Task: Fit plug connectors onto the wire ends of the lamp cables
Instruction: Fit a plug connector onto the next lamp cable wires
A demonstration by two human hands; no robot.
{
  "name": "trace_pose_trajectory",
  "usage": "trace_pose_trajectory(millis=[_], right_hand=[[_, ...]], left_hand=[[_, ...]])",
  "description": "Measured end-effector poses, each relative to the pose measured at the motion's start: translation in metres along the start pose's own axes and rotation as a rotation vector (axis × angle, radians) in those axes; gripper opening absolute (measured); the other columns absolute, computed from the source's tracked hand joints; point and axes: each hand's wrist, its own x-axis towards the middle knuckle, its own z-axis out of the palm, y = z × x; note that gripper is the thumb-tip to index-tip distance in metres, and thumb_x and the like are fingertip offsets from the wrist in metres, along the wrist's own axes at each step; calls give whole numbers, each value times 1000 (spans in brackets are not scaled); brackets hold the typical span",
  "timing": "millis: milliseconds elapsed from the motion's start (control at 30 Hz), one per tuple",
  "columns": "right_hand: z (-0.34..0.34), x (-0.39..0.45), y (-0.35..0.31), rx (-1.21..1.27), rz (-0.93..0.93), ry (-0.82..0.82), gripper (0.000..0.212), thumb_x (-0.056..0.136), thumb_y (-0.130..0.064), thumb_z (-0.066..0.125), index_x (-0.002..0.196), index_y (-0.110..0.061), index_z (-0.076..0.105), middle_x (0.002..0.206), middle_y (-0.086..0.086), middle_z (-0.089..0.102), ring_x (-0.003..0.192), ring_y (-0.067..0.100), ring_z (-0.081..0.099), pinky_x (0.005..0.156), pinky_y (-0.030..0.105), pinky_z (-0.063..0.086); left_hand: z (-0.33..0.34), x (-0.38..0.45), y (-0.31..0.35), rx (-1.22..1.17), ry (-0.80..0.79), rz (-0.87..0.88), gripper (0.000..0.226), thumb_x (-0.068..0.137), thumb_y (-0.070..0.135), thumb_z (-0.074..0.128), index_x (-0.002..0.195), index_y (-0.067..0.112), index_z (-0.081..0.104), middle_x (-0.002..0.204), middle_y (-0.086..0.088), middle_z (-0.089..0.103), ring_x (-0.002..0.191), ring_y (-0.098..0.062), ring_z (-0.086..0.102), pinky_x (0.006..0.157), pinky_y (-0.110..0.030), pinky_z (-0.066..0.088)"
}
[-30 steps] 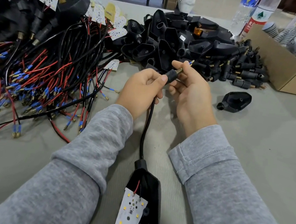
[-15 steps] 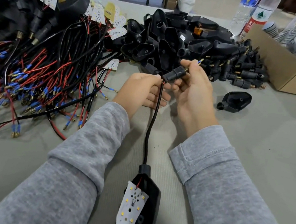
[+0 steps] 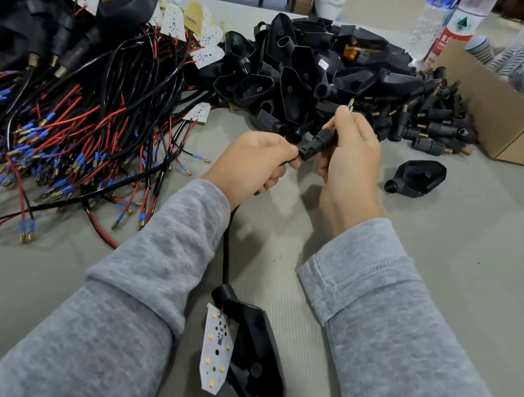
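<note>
Here, both hands (image 3: 301, 156) grip plug connector (image 3: 317, 142); cardboard box (image 3: 515, 134) holds grey objects.

Two hands (image 3: 296, 162); two bottles (image 3: 450, 22); one cardboard box (image 3: 515, 134).

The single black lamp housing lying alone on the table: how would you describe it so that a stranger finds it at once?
Start at the cardboard box at the table's far right. In front of it, toward the person, lies the lone black lamp housing, just right of the right hand. Unlike the heaped housings behind, it sits apart, with no cable attached.
</note>
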Motion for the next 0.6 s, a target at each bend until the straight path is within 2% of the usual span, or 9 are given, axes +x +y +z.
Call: trace_pose_trajectory(millis=[67,167,267,400,600], right_hand=[[1,-2,0,-58,-62,-5,34,101,-26,50,69,-16,50,60,-3,45,46,10,40,42,20,35],[0,-3,-2,13,-28,-49,31,102,-26,51,74,-15,59,64,-1,53,49,11,46,47,22,40],[0,-4,-3,98,20,-96,30,102,-24,51,80,-12,66,65,-3,57,51,11,48,52,23,43],[2,-5,-1,88,32,-88,28,103,-25,50,85,-12,69,62,-7,58,50,8,47,50,21,41],[-1,-5,-1,96,27,-27,28,103,-24,50,87,-11,68,62,-6,57,51,6,48,50,20,41]], left_hand=[[-1,-1,-1,15,3,18,30,100,17,47,74,14,62,50,6,43,45,-8,41,43,-18,34],[-2,-3,0,22,24,24,26,103,14,40,84,15,58,61,2,48,50,-9,45,45,-17,37],[-1,-3,5,-36,58,-33,26,104,14,34,90,17,56,63,-1,47,49,-10,39,41,-17,29],[-1,-1,14,-196,47,-153,36,103,19,30,86,11,61,59,-4,43,46,-11,30,41,-18,20],[2,-4,20,-187,102,-193,15,96,17,49,95,3,54,60,-7,46,49,-16,34,46,-23,24]])
